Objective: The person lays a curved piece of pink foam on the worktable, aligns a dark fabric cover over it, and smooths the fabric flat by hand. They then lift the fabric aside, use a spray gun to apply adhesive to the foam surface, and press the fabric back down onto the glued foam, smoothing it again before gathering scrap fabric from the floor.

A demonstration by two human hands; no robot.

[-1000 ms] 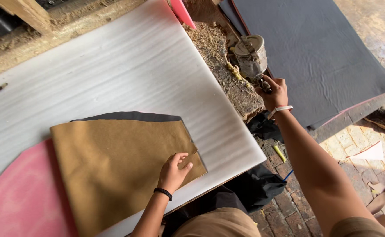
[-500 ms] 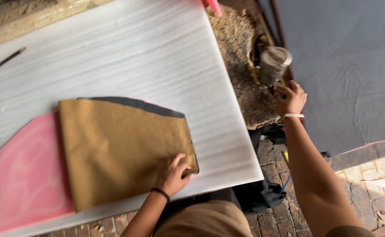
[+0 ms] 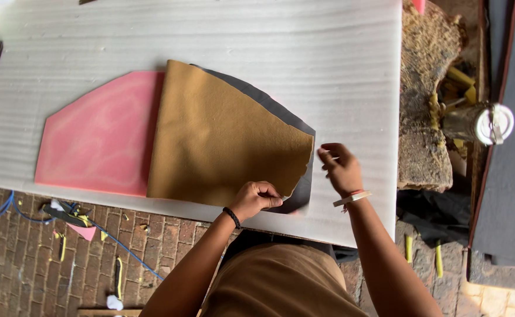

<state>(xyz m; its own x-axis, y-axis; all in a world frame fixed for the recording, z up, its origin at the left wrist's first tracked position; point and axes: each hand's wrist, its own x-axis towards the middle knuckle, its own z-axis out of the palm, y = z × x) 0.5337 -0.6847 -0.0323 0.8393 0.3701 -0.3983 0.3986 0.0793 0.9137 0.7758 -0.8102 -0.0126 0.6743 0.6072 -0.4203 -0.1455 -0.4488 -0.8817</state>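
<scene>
Nearby — glue tin [image 3: 479, 123], crusted block [image 3: 424, 105].

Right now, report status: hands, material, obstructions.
Left hand pinching tan sheet at its near edge. Right hand by the sheet's corner, holding something small, unclear. Tan sheet partly covers pink panel. Nothing obstructing.

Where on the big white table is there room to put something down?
The white table is bare along its far side, beyond the pink sheet and tan piece. The near edge is crowded by the left hand and right hand.
</scene>
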